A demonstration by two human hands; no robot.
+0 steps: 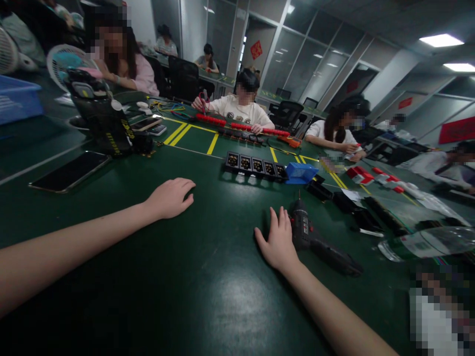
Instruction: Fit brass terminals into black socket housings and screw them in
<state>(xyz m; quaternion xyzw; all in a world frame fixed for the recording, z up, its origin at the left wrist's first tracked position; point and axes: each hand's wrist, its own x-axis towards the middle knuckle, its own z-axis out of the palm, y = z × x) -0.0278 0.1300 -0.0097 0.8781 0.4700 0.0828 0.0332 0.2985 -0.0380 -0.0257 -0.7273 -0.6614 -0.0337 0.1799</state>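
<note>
My left hand [170, 198] rests palm down on the dark green table [208, 287], fingers loosely curled, holding nothing. Flat on the table lies my right hand [278, 242], fingers stretched out, its fingertips right beside a black electric screwdriver [315, 240] that lies on its side. Beyond both hands stands a black row of connector blocks [254, 165], with a small blue tray [300, 173] at its right end.
A black phone [70, 170] lies at the left, behind it a black stand [104, 118] and a fan [67, 62]. A blue bin [17, 99] is far left. Red parts [361, 174] and a plastic bottle [423, 243] lie at right. Several people sit around the table.
</note>
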